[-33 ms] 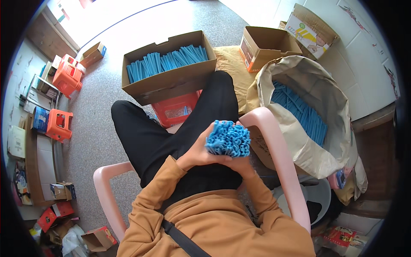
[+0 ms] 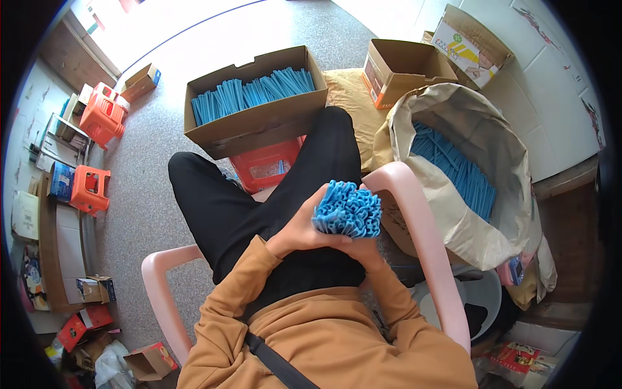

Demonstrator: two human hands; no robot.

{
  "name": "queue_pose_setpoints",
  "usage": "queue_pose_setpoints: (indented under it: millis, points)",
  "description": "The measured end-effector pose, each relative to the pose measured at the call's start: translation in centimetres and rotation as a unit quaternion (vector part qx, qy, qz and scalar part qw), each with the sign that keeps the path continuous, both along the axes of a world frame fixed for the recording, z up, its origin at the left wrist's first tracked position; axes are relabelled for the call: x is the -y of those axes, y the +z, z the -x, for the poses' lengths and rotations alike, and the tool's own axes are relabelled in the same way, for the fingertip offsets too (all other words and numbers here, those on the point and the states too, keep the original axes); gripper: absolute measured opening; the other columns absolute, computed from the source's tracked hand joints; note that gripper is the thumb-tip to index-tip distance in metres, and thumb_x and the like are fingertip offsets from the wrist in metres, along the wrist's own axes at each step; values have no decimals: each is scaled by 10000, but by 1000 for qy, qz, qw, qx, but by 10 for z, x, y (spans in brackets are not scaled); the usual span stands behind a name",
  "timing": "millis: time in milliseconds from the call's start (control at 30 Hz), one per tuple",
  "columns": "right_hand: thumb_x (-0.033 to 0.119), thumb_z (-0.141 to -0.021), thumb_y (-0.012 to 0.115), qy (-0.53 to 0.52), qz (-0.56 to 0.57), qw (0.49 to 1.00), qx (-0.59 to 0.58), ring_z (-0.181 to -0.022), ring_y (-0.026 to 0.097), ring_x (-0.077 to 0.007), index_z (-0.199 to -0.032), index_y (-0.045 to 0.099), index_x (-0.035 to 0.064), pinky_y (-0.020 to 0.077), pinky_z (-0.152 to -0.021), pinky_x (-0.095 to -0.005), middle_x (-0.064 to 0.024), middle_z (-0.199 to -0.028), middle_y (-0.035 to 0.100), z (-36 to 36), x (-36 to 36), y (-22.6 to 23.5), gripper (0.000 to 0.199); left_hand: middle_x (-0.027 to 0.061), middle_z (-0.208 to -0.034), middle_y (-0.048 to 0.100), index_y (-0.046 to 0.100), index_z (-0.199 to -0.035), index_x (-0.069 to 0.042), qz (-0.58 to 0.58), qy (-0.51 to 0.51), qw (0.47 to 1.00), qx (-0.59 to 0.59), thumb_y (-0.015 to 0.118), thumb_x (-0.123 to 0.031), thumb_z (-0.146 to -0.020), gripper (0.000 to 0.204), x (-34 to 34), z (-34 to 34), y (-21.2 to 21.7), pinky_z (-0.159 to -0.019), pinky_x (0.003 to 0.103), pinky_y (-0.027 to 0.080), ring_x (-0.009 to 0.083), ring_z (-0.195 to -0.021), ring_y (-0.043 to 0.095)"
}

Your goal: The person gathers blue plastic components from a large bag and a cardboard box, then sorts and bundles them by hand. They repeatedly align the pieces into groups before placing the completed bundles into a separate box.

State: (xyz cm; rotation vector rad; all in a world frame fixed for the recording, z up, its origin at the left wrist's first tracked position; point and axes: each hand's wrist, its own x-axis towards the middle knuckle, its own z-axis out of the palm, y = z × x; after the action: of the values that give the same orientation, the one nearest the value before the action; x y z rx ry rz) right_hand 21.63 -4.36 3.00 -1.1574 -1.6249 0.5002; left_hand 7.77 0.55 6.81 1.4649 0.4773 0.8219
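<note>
Just right of the frame's centre, the left hand and right hand wrap closed around a bundle of blue strips held end-up over the lap, where a slackened grip could likely spill strips onto the floor.

Upper centre: open brown cardboard box w/ blue strips in rows, on a red plastic stool. Right: big beige paper sack. Top right: empty open cardboard box. Left edge: two orange plastic stools. Pink plastic chair armrests lower centre.
</note>
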Motion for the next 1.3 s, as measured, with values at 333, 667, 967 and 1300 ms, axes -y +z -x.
queue_pose_setpoints:
  millis: [333,667,967,1300]
  points:
    - [190,-551,825,69,85,971,-214,-1095,450,-189,-1275,228,-10,359,-942,-330,-116,-1179,442,10,1,1,959,75,-1220,448,290,-1287,4,36,-23,999,-13,793,-87,-589,864,-1,10,-3,-967,285,312,142,-1128,413]
    - [220,-546,835,148,-85,973,-158,-1071,445,-205,-1266,242,26,388,-900,-331,-104,-1170,403,8,-4,11,953,103,-1270,411,167,-1354,-36,4,-46,999,22,782,-35,-545,1016,3,16,1,-985,309,301,183,-1169,394]
    - [194,-545,826,127,29,956,-262,-1141,431,-230,-1319,207,35,369,-944,-345,-141,-1241,417,10,1,-9,1004,96,-1231,434,170,-1351,-47,55,-53,997,29,806,-98,-560,1016,-1,20,1,-982,308,300,177,-1170,380]
    - [246,-563,808,78,20,986,-147,-1140,446,-257,-1301,279,10,361,-946,-351,-181,-1239,438,11,-7,-20,939,105,-1222,447,385,-1239,3,42,0,999,-12,816,-182,-550,834,-5,26,-28,-1003,327,266,193,-1175,377]
